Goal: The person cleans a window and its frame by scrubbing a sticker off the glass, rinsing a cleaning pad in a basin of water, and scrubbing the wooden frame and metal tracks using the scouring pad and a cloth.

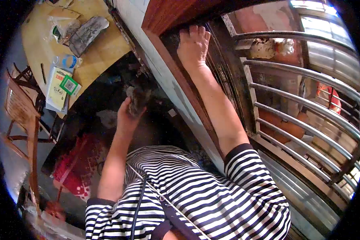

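My left hand point(129, 114) is closed around a dirty grey-brown clump point(139, 100) that looks like a crumpled rag; its exact kind is blurred. It hangs over a dark area beside the white sill. Higher up, my right hand point(194, 46) reaches against the dark wooden window frame point(224, 64). Its fingers curl over the frame and their tips are hidden. Reddish-brown wood trim point(164, 52) runs just left of that hand.
Metal window bars point(292, 69) cross the right side. At left, a wooden table point(104, 50) holds a grey cloth-like bundle point(88, 36), a blue tape roll point(69, 61), a notebook point(56, 90) and a green QR-code card point(70, 85). Below stand a wooden chair point(24, 102) and red patterned fabric point(78, 168).
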A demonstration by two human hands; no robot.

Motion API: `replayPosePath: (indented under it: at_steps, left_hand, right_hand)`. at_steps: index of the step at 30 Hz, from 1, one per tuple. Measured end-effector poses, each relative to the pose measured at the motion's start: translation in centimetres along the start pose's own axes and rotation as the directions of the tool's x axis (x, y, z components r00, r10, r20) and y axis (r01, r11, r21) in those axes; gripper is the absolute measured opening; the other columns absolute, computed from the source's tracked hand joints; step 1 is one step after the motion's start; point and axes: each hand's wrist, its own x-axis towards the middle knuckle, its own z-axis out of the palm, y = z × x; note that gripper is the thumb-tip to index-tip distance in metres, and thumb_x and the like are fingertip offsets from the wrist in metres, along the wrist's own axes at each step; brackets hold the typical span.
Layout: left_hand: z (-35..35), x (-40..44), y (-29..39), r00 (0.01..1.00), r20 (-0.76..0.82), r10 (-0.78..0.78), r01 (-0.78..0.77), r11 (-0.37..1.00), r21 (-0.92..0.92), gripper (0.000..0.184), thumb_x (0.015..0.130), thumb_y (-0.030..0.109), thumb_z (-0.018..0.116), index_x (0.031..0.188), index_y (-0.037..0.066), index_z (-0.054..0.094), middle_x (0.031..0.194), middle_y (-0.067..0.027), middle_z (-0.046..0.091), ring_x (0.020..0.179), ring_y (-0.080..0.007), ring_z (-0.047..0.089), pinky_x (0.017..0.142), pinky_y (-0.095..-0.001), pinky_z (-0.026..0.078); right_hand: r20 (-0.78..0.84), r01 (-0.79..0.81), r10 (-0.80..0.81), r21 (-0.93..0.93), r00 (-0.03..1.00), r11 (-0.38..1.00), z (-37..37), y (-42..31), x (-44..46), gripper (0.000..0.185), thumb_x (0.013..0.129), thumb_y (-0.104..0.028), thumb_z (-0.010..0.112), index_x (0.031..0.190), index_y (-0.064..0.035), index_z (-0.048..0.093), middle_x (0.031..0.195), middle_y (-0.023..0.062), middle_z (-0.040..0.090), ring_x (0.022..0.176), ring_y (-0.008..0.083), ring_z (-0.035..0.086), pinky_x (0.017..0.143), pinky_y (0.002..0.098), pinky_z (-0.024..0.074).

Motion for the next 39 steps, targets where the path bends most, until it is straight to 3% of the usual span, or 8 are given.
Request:
replayPosePath:
  at_steps: [2,7,11,16,19,28,34,39]
  left_hand:
    - [0.1,-0.4,-0.1,0.999,-0.032,-0.021,0.025,0.992,0.124,0.028,0.092,0.014,0.051,0.118,0.004,0.052,0.12,-0.0092,0.057,0.109,-0.0218,0.055,0.091,-0.0393,0.049]
    - [1.4,0.5,0.4,0.949,-0.128,-0.288,0.22,0.897,-0.384,0.033,0.092,0.026,0.051,0.119,0.007,0.052,0.119,-0.0076,0.057,0.11,-0.022,0.054,0.089,-0.0418,0.048]
    - [2.1,-0.2,0.3,0.997,-0.058,-0.051,0.05,0.999,-0.006,0.033,0.091,0.026,0.052,0.118,0.007,0.053,0.119,-0.0073,0.057,0.11,-0.0227,0.054,0.089,-0.0423,0.048]
    - [1.8,1.5,1.0,0.963,-0.149,-0.223,0.179,0.948,-0.263,0.034,0.09,0.027,0.053,0.118,0.007,0.054,0.117,-0.0072,0.06,0.109,-0.0236,0.056,0.087,-0.0423,0.048]
    - [1.9,2.0,1.2,0.95,-0.201,-0.238,0.164,0.93,-0.328,0.035,0.09,0.027,0.054,0.119,0.007,0.054,0.116,-0.0073,0.061,0.107,-0.0237,0.057,0.086,-0.0419,0.048]
    - [2.4,2.5,1.1,0.983,-0.08,-0.164,0.131,0.941,-0.313,0.034,0.09,0.025,0.054,0.119,0.009,0.053,0.117,-0.0057,0.06,0.105,-0.0223,0.058,0.086,-0.0434,0.048]
    - [3.2,2.2,0.9,0.959,-0.194,-0.206,0.14,0.941,-0.308,0.033,0.09,0.025,0.054,0.119,0.01,0.053,0.116,-0.0047,0.059,0.107,-0.0222,0.056,0.088,-0.0432,0.047]
    - [2.4,2.8,-0.4,0.971,-0.147,-0.191,0.137,0.939,-0.316,0.031,0.09,0.024,0.053,0.118,0.01,0.053,0.117,-0.0045,0.058,0.11,-0.0212,0.054,0.089,-0.0431,0.046]
  right_hand:
    - [-0.064,-0.019,0.028,0.136,0.998,0.991,-0.6,0.1,-1.2,0.023,0.062,-0.009,0.065,0.085,-0.0093,0.064,0.1,0.013,0.054,0.095,0.0326,0.05,0.079,0.0444,0.0408]
    - [-0.052,0.15,-0.142,0.241,0.989,0.959,-3.0,-0.4,-5.0,0.026,0.065,-0.009,0.063,0.091,-0.0063,0.063,0.096,0.0124,0.053,0.087,0.0308,0.051,0.075,0.042,0.0433]
    - [-0.037,0.149,-0.145,0.244,0.989,0.958,-1.2,-1.9,-0.5,0.026,0.067,-0.008,0.061,0.093,-0.0054,0.062,0.094,0.0115,0.052,0.086,0.0314,0.051,0.075,0.0422,0.0449]
    - [-0.048,0.133,-0.124,0.318,0.991,0.939,-4.1,-0.3,-6.2,0.029,0.065,-0.001,0.06,0.093,-0.0046,0.064,0.095,0.0114,0.052,0.083,0.0304,0.052,0.072,0.0412,0.0468]
    - [-0.018,0.177,-0.18,0.293,0.984,0.939,-3.6,0.4,-6.7,0.025,0.067,-0.014,0.063,0.09,-0.0037,0.06,0.097,0.0122,0.052,0.084,0.0293,0.052,0.071,0.0402,0.0461]
    - [0.012,0.157,-0.172,0.356,0.985,0.921,-4.4,0.4,-7.2,0.03,0.066,0.001,0.06,0.095,-0.0024,0.065,0.1,0.0127,0.055,0.087,0.0306,0.055,0.074,0.0397,0.0493]
    - [-0.044,0.215,-0.211,0.246,0.977,0.945,-1.2,-1.8,0.2,0.021,0.071,-0.009,0.059,0.092,-0.0064,0.062,0.09,0.0125,0.052,0.084,0.0318,0.052,0.069,0.0402,0.046]
    - [-0.009,0.167,-0.174,0.339,0.985,0.926,-3.7,1.1,-7.6,0.032,0.068,-0.002,0.059,0.1,-0.0034,0.062,0.099,0.0152,0.052,0.09,0.0332,0.052,0.077,0.0411,0.0467]
